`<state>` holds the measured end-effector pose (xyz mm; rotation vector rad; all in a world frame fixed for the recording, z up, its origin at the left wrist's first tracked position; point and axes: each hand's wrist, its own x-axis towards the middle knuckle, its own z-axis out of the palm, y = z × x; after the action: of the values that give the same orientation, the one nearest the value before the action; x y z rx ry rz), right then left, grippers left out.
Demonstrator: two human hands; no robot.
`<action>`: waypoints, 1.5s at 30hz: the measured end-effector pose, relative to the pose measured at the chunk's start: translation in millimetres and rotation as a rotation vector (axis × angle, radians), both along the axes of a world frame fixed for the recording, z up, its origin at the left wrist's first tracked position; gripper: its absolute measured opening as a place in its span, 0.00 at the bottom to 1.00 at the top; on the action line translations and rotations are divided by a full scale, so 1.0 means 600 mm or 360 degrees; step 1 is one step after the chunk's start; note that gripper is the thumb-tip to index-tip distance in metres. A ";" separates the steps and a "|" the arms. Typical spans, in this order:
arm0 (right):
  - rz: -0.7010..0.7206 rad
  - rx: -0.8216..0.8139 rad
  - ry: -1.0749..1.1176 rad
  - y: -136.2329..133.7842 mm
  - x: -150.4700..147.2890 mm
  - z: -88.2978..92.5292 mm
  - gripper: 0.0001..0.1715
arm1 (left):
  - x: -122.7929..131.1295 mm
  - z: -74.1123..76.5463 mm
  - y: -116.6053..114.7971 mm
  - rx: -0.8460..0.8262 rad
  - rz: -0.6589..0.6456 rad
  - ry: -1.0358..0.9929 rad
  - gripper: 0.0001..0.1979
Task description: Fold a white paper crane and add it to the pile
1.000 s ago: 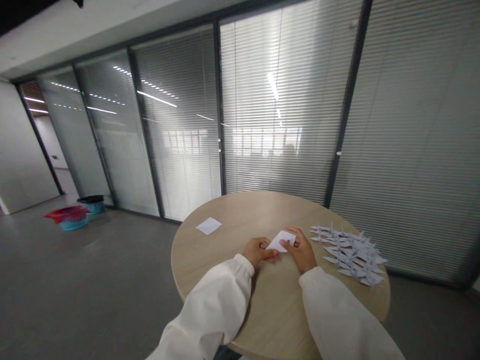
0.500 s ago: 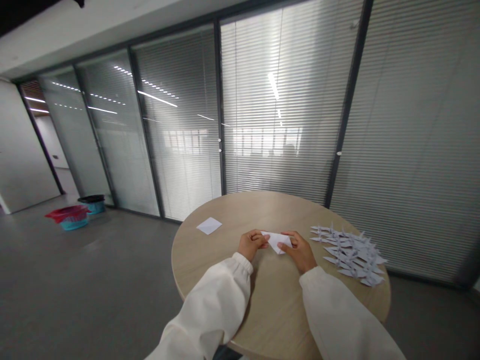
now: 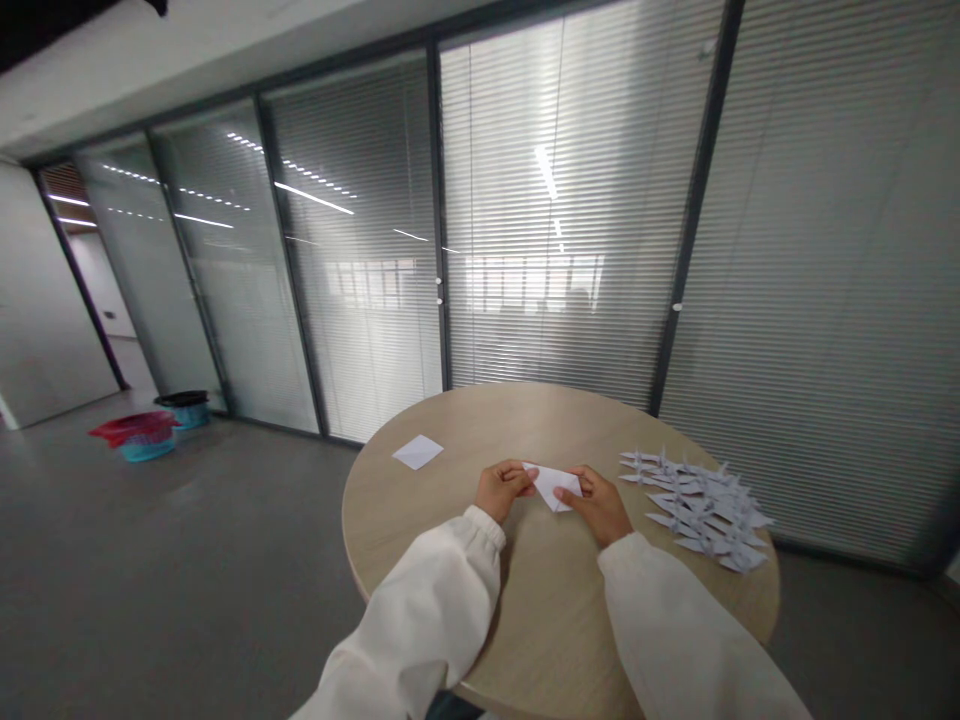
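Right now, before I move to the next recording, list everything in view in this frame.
Round table: one, light wood, ahead of the person.
Paper square: one, white, flat on the table's left.
Folded paper: one, white, between both hands.
Origami cranes: many, pale grey-white, heaped on the table's right.
Basket-topped tub: one, red and blue, on the far-left floor.
Bin: one, blue, black top, beside that tub.
Glazed partition with blinds: one, grey, behind the table.
Left hand: one, white sleeve, holding the folded paper.
Right hand: one, white sleeve, holding the folded paper.

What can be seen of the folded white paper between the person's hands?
The folded white paper is a plain, matte sheet folded into a roughly triangular shape, with its point toward the person. Its side corners are pinched by the left hand and the right hand. Any finer creases are too small to make out.
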<state>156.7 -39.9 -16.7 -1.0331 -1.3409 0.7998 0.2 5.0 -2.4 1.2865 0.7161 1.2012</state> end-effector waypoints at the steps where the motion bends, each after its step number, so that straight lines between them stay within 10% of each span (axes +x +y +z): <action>1: 0.0005 0.0002 0.0002 -0.001 0.000 0.000 0.24 | 0.000 0.000 0.000 -0.0012 0.0001 -0.0009 0.18; 35: 0.0108 0.0031 0.0019 -0.005 -0.005 0.007 0.23 | -0.006 0.007 -0.005 -0.0091 0.0175 -0.0114 0.15; 45: 0.0052 0.0038 0.0053 -0.002 0.001 0.003 0.23 | 0.005 0.004 -0.009 -0.0109 -0.0091 0.0080 0.18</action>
<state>157.1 -40.9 -15.1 -0.9774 -1.3389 0.8199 3.5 -0.1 -0.2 1.2758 0.7458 1.0929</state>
